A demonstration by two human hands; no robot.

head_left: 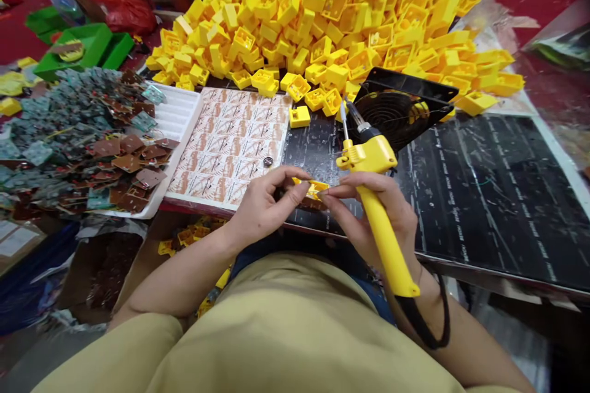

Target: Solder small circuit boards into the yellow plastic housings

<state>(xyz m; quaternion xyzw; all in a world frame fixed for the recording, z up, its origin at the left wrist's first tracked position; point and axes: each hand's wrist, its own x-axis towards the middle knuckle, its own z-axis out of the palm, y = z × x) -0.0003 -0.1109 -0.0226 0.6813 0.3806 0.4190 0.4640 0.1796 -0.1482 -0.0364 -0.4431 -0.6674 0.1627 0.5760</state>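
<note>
My left hand [267,206] is closed on a small yellow plastic housing [318,187], held low over the front edge of the table with its hollow side up. Inside the housing, details are too small to make out. My right hand [385,215] carries a yellow soldering gun [380,215] across the palm, its metal tip pointing up and away from me. The thumb and forefinger of that same hand are pinched together at the right end of the housing; whatever they may grip there is hidden. A black cord hangs from the gun's handle past my wrist.
A large heap of yellow housings [322,18] covers the back of the table. At left, a white tray [177,116] bears many circuit boards [87,129]. A printed sheet [230,141], a black fan [396,104] and green bins [80,49] stand around. Below is an open carton [159,258].
</note>
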